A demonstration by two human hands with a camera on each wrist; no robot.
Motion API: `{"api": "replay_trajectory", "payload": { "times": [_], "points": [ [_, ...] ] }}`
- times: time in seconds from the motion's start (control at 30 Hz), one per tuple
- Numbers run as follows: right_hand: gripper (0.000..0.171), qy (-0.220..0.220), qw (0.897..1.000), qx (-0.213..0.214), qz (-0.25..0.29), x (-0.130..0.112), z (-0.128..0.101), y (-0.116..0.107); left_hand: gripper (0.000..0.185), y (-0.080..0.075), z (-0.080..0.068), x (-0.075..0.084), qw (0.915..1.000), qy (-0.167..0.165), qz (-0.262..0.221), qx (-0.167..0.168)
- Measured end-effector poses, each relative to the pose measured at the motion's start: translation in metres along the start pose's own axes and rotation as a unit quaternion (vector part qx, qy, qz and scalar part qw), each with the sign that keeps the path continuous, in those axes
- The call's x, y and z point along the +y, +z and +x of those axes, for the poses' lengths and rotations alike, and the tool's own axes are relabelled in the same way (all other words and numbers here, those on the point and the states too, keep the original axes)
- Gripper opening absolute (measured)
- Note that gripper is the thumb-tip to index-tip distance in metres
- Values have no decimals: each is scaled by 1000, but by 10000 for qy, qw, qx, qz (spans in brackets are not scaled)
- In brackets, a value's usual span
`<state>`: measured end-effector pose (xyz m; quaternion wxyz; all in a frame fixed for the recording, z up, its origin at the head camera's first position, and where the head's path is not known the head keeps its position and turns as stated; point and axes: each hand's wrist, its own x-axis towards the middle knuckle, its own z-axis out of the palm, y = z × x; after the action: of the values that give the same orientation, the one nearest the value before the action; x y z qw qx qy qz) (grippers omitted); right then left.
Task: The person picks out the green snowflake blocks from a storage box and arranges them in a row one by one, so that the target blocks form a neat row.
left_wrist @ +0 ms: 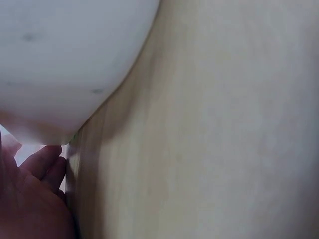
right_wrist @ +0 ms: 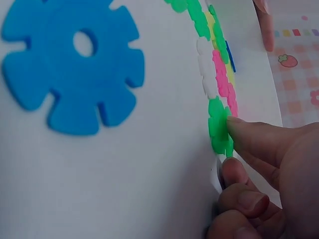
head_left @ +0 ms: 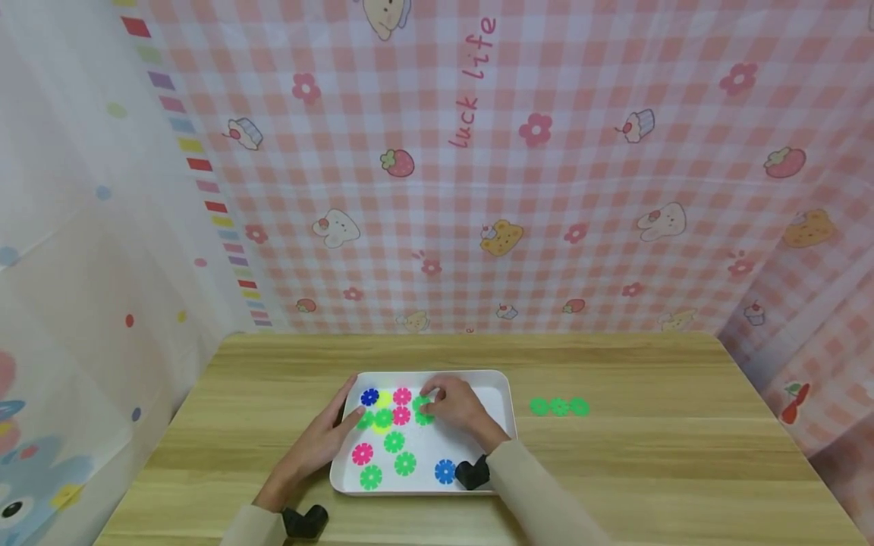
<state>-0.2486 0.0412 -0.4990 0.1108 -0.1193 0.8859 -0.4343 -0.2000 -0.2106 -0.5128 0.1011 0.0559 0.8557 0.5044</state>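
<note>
A white tray [head_left: 501, 394] lies on the wooden table and holds several flat snowflake discs in blue, pink, yellow and green. My right hand [head_left: 429, 400] reaches into the tray's upper middle. It pinches a green disc [right_wrist: 218, 130] between thumb and forefinger [right_wrist: 259, 142], beside a row of pink, yellow and green discs. A loose blue disc [right_wrist: 70, 64] lies close behind that hand. My left hand [head_left: 350, 418] rests with fairly straight fingers [left_wrist: 47, 162] against the tray's left rim [left_wrist: 65, 74].
Three green discs joined in a row [head_left: 560, 407] lie on the table to the right of the tray. A pink checked cloth [head_left: 546, 189] hangs behind the table. Bare wood [head_left: 683, 455] spreads right of the tray.
</note>
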Motion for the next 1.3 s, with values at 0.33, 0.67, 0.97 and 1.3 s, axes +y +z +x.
{"api": "replay_trajectory", "payload": {
  "times": [0.33,0.67,0.97,1.3],
  "points": [
    [21,202,9998,56,-22,0,1,1,62,-3,-10,27,9998,-64,-94,-158],
    [18,275,9996,15,106,1,-1,-1,62,-1,-6,17,9999,-27,-134,-93],
    [12,-90,9998,96,114,1,-6,-5,63,3,2,-1,10000,28,-58,13],
    [8,70,9998,60,176,-12,-17,-32,65,1,1,-2,10000,-22,31,-3]
  ]
}}
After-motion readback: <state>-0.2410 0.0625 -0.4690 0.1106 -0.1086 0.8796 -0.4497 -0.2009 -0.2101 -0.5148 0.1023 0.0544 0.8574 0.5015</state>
